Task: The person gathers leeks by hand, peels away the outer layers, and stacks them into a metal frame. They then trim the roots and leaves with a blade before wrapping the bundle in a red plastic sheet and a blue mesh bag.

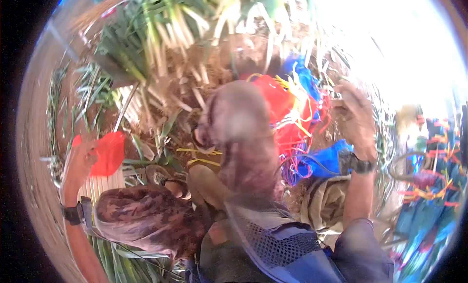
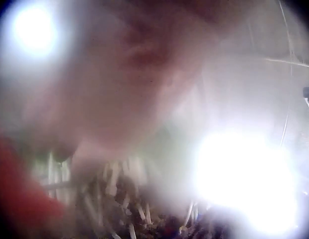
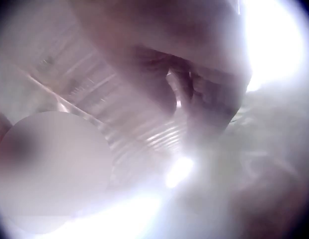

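My left hand pinches a piece of red plastic sheet at the left of the head view. Just below the sheet show the white stalks of a leek bundle, its green leaves running toward my body. In the left wrist view the hand is a close blur, with red sheet at lower left. My right hand is raised at the right, its fingers loosely bent with nothing visible between them. In the right wrist view, a gap shows between thumb and fingers.
Several leeks lie across the far ground. Red plastic with yellow ties is heaped right of centre, near a blue bag. Patterned trouser legs take up the middle. Blue bundles with red and orange ties lie far right.
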The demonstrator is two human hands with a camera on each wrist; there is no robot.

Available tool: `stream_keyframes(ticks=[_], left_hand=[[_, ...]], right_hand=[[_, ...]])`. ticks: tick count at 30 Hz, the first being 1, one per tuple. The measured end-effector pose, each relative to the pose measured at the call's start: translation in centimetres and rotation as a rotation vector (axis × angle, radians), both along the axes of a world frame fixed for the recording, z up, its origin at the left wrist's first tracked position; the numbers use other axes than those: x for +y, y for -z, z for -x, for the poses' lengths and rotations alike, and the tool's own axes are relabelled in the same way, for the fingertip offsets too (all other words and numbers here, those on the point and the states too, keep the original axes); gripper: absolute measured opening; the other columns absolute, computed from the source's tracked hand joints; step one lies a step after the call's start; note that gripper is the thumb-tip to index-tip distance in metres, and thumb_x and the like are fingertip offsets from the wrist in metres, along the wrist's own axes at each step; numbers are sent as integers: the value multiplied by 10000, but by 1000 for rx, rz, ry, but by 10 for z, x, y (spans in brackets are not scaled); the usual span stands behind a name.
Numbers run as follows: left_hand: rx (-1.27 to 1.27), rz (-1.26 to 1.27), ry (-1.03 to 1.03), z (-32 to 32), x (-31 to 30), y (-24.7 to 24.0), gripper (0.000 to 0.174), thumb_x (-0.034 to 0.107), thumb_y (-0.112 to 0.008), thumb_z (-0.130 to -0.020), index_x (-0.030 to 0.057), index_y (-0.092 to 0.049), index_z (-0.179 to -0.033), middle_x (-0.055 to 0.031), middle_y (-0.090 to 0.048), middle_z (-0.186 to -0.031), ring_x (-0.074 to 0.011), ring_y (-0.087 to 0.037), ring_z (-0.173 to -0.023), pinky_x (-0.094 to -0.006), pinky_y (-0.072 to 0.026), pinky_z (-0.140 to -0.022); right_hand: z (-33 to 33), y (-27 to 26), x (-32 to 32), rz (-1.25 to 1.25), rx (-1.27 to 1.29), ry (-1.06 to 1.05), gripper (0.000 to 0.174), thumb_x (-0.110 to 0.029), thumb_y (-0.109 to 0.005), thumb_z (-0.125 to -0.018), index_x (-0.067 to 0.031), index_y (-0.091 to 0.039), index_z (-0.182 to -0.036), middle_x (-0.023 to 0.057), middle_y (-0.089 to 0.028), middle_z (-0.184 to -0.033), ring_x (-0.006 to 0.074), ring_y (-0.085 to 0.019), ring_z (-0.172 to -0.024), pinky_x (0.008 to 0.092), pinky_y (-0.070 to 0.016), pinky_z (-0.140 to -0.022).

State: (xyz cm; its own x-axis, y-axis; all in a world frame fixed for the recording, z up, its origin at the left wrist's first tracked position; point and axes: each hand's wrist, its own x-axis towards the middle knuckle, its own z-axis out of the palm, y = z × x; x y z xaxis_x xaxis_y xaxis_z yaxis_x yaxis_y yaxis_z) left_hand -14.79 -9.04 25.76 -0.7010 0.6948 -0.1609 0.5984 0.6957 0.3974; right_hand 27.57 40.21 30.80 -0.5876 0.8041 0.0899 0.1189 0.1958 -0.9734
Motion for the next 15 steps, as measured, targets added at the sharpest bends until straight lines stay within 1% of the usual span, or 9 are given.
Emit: stream_keyframes(ticks=[4,5,7,8,10,11,12,14,15], left_hand=[[64,21,147,-3,27,2,391,3,-683,-785,-27,-620,-1170,-212,-668,-1029,-341,-655,-925,-395,-507,-846],[53,72,107,-14,41,-7,418,-3,-691,-782,-10,-614,-1193,-210,-666,-1037,-340,-650,-930,-405,-505,-854],[60,113,144,-28,59,-20,420,1,-691,-788,-3,-612,-1200,-204,-667,-1037,-340,-647,-935,-405,-505,-854],[60,136,164,-32,64,-24,421,5,-691,-794,3,-611,-1208,-197,-667,-1037,-341,-644,-941,-405,-505,-855],[79,141,177,-34,62,-18,417,9,-695,-795,5,-614,-1205,-191,-665,-1052,-334,-642,-946,-403,-505,-853],[97,127,189,-35,62,-16,413,12,-699,-796,8,-617,-1202,-185,-663,-1066,-328,-640,-951,-401,-506,-851],[92,144,192,-37,61,-14,413,12,-699,-796,8,-617,-1202,-185,-663,-1066,-328,-640,-951,-401,-506,-851],[32,149,152,-41,62,-12,418,11,-706,-793,1,-612,-1201,-174,-656,-1093,-303,-640,-947,-390,-509,-827],[30,157,160,-41,62,-8,418,11,-706,-793,1,-612,-1201,-174,-656,-1093,-303,-640,-947,-390,-509,-827]], right_hand=[[-85,138,61,187,-230,195,364,-242,-623,-961,8,-612,-1224,123,-687,-1089,178,-691,-811,290,-563,-705],[-98,177,64,253,-277,219,350,-256,-624,-959,11,-635,-1185,116,-702,-1049,175,-691,-793,294,-565,-703],[-124,255,62,322,-459,164,323,-286,-649,-925,-17,-683,-1100,102,-726,-935,233,-701,-807,353,-566,-702],[-136,291,60,343,-459,164,323,-286,-649,-925,-17,-683,-1100,102,-726,-935,233,-701,-807,353,-566,-702],[-161,343,51,-21,-760,159,352,-344,-717,-839,-65,-712,-1052,99,-727,-858,292,-703,-842,409,-554,-718],[-162,341,36,-173,-848,335,395,-403,-764,-751,-93,-715,-992,130,-723,-875,334,-693,-859,454,-530,-744],[-167,336,23,-157,-854,330,395,-403,-764,-751,-93,-715,-992,130,-723,-875,334,-693,-859,454,-530,-744],[-175,320,2,-814,-1162,444,354,-396,-756,-751,-90,-714,-924,160,-724,-906,335,-699,-896,461,-522,-771],[-194,335,3,-828,-1264,389,297,-395,-719,-789,-111,-723,-876,176,-722,-923,340,-702,-906,467,-519,-773]])
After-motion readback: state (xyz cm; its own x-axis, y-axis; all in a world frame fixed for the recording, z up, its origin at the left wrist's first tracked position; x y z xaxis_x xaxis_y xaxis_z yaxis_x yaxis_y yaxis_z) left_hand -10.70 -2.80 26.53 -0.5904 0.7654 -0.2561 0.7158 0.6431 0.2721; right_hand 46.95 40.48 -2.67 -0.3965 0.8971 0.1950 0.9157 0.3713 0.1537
